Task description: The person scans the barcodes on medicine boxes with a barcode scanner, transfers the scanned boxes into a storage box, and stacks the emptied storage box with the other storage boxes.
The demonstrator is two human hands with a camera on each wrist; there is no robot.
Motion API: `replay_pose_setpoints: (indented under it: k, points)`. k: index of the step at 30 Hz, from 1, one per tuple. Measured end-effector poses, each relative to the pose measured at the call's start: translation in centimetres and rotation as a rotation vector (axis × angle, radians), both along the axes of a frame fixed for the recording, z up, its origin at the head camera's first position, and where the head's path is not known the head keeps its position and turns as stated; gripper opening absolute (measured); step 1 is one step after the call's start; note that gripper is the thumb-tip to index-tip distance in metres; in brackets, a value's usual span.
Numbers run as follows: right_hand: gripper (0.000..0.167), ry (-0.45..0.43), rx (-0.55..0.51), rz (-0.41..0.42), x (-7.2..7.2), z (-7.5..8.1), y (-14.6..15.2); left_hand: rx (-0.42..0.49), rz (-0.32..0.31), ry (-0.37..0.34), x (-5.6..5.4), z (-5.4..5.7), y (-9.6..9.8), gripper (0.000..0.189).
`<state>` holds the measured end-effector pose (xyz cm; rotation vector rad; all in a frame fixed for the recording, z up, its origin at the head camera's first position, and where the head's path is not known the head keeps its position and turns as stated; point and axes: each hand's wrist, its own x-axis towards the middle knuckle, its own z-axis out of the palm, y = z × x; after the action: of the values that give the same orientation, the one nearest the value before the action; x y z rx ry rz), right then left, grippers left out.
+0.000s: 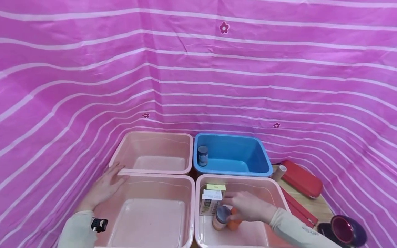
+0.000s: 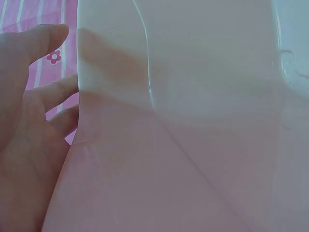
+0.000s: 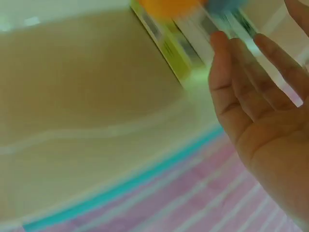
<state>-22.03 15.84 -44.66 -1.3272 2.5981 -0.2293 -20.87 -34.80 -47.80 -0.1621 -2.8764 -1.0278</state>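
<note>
Striped cloth backdrop point(image 1: 217, 77), right grip point(image 1: 248, 206) near dark-lidded jar point(image 1: 222, 215) in pink bin point(image 1: 251, 184).

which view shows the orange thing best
The head view: the orange thing shows beside a jar, though partly behind the right hand. The right wrist view has only a blurred part, cut off; the left wrist view, none.

Pale sleeves point(image 1: 77, 230), black wrist device point(image 1: 99, 225)

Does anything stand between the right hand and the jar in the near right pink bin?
Nothing visible does. In the head view, the right hand has fingers close beside the jar. The orange thing, partly under the hand, does not cover the jar.
</note>
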Motion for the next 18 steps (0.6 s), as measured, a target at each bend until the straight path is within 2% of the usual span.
replay_pose_setpoints:
  k: [3,6,9,14,18]
  points:
    - [0.048,-0.028,0.047,0.001,0.3,-1.7,-0.1,0.004,-0.005,-0.003,-0.1,0.1,-0.1,0.065]
    - [0.050,-0.074,0.038,-0.035,0.3,-2.8,-0.4,0.005,-0.007,-0.006,-0.2,0.1,-0.1,0.066]
    - [0.050,-0.047,0.058,-0.023,0.4,-3.4,-0.8,0.000,-0.004,-0.004,-0.3,0.1,-0.1,0.065]
    - [0.046,0.079,0.105,0.050,0.6,-3.4,-1.1,-0.006,-0.001,-0.005,-0.3,0.1,0.0,0.065]
    - [0.043,0.025,-0.014,0.011,0.8,-1.8,-0.2,-0.004,-0.002,-0.004,-0.2,-0.1,0.0,0.066]
